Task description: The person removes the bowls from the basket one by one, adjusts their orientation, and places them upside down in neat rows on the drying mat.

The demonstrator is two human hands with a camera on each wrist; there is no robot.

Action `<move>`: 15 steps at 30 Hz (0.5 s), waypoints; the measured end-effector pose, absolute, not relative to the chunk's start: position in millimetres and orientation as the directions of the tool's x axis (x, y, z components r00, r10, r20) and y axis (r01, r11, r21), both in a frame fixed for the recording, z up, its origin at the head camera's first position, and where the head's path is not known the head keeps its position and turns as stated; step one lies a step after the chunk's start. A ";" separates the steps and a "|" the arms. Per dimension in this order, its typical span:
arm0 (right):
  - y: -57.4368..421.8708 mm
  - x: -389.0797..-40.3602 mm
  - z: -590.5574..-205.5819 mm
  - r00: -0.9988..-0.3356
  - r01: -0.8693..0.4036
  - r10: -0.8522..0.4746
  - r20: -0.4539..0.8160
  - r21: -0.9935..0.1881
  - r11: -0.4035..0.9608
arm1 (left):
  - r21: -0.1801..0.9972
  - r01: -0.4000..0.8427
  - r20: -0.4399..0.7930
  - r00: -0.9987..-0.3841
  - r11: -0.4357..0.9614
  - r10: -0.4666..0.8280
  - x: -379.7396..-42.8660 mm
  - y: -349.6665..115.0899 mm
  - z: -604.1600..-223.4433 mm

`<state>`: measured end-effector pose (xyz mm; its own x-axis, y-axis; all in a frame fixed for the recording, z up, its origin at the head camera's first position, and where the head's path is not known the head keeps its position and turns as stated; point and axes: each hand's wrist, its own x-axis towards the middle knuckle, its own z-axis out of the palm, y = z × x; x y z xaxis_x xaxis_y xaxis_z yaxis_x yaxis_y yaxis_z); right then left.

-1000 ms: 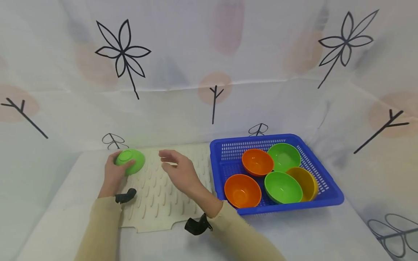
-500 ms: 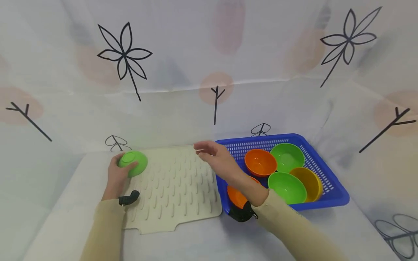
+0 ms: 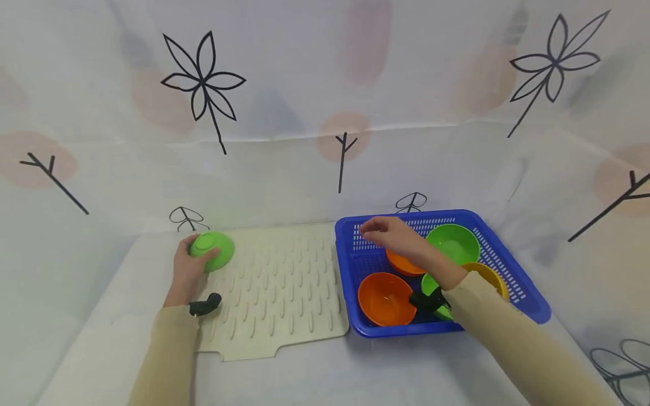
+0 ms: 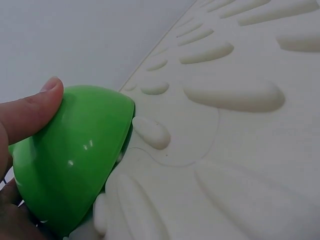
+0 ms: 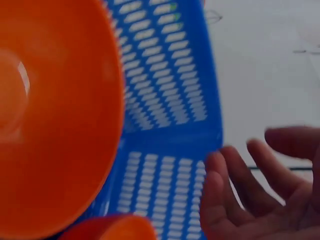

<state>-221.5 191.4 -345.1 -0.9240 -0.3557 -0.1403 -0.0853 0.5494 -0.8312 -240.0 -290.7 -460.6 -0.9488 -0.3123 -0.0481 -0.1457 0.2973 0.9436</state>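
My left hand (image 3: 187, 268) grips an upside-down green bowl (image 3: 215, 252) at the far left corner of a cream mat (image 3: 284, 293) with raised ridges. In the left wrist view the thumb lies on the outside of this green bowl (image 4: 75, 155), whose rim is against the mat. Over the far left part of a blue basket (image 3: 369, 263), my right hand (image 3: 401, 239) hovers with loosely bent fingers, holding nothing. Beneath it is an orange bowl (image 3: 401, 264), partly covered by the hand. The right wrist view shows the hand (image 5: 260, 200) beside the basket's blue rim (image 5: 215, 100).
Another orange bowl (image 3: 387, 299) sits at the basket's near left. Behind the right arm are a green bowl (image 3: 454, 243), a yellow bowl (image 3: 484, 273) and a mostly hidden green bowl (image 3: 430, 285). A patterned white cloth (image 3: 284, 169) stands behind the table.
My right hand has moved right, from above the mat to above the basket. My left hand keeps its grip on the green bowl at the same corner.
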 end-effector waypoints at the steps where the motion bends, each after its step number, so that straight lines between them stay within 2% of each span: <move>1: 195.9 -223.9 -348.2 -0.908 -0.095 -0.386 -0.163 -0.817 0.569 | 0.945 -0.145 -0.048 -0.948 0.293 -0.313 -240.1 -290.3 -460.9; 6: 211.2 -228.4 -361.8 -0.782 -0.180 -0.544 -0.304 -0.725 0.665 | 0.943 -0.141 -0.044 -0.950 0.300 -0.310 -239.1 -288.5 -461.7; 9: 212.8 -227.0 -366.4 -0.717 -0.221 -0.595 -0.364 -0.691 0.688 | 0.938 -0.143 -0.039 -0.949 0.315 -0.313 -238.2 -288.6 -461.2; 12: 212.0 -224.8 -367.8 -0.674 -0.263 -0.633 -0.381 -0.677 0.687 | 0.936 -0.135 -0.023 -0.945 0.326 -0.327 -238.6 -289.4 -461.0; 15: 211.4 -222.8 -366.6 -0.659 -0.322 -0.653 -0.374 -0.644 0.694 | 0.935 -0.123 -0.007 -0.945 0.332 -0.328 -239.0 -290.3 -460.2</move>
